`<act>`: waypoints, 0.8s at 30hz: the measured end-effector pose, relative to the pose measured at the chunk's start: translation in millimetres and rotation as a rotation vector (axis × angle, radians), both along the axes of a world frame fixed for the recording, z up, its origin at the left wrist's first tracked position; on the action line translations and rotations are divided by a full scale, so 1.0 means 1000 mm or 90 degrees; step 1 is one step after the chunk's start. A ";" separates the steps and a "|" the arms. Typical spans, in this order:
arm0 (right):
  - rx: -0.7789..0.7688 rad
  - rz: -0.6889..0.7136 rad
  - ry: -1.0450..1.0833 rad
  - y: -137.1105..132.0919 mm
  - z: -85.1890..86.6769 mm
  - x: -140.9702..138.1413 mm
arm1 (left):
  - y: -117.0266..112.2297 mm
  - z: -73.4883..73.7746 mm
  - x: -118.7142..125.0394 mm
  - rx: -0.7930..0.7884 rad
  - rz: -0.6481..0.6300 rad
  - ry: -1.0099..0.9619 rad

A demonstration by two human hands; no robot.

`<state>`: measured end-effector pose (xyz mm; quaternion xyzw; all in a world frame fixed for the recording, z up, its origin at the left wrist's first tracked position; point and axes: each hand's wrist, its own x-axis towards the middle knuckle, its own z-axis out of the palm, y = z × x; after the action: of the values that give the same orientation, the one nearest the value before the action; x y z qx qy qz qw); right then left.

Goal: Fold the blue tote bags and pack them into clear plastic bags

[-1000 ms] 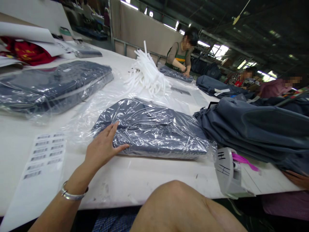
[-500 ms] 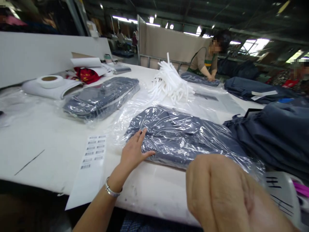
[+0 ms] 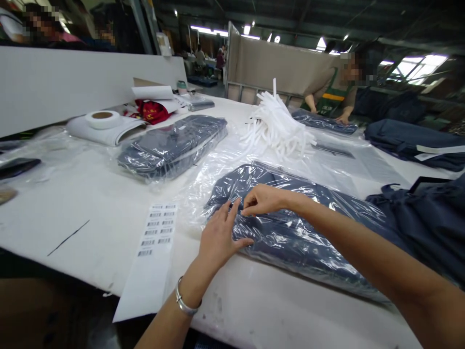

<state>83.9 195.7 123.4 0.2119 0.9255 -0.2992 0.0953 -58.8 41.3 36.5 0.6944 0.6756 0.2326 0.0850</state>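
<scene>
A dark blue bag in clear shiny plastic wrap point(image 3: 308, 194) lies flat on the white table in front of me. My left hand point(image 3: 217, 237) rests on the package's left end with its fingers and thumb spread. Just beside those fingertips, my right hand point(image 3: 264, 198) is closed in a pinch low over the plastic. What it pinches, if anything, is hidden. Left of the package lies a white sheet of barcode labels point(image 3: 155, 242), its lower end over the table edge.
Another wrapped dark bag point(image 3: 174, 145) lies further back left. Behind my package stands a bundle of white strips point(image 3: 278, 126). A tape roll point(image 3: 103, 119) sits at the left, and dark blue bags point(image 3: 421, 223) are piled at the right. Across the table a co-worker handles a wrapped package point(image 3: 323, 121).
My right hand has moved from close in front of me out to the package, beside my left hand, which stays spread there. The view has turned left. The co-worker's hands have moved apart.
</scene>
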 end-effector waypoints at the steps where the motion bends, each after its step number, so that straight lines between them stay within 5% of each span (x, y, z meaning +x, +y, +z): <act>1: 0.045 0.013 -0.024 0.004 -0.006 -0.006 | 0.000 0.000 0.000 0.001 -0.001 0.000; 5: 0.238 0.039 -0.149 0.005 -0.012 -0.025 | 0.000 -0.003 0.000 0.012 0.001 -0.005; 11: 0.403 0.043 -0.202 -0.004 -0.009 -0.037 | -0.001 -0.007 0.000 0.025 0.000 -0.007; 16: 0.360 -0.028 -0.249 0.025 -0.020 -0.026 | 0.000 -0.008 -0.001 0.027 -0.001 0.006; 19: 0.357 -0.146 -0.236 0.034 -0.020 -0.005 | 0.000 -0.006 -0.002 0.022 -0.004 0.014; 22: 0.392 -0.308 -0.070 0.008 -0.017 0.021 | 0.001 -0.005 -0.002 0.014 -0.002 0.018; 24: 0.308 -0.348 0.089 -0.032 -0.019 0.039 | 0.002 -0.004 -0.002 0.008 -0.003 0.020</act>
<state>122.6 163.8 104.0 0.4467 0.8828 -0.1004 -0.1046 -60.9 42.9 32.8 0.7001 0.6737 0.2255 0.0709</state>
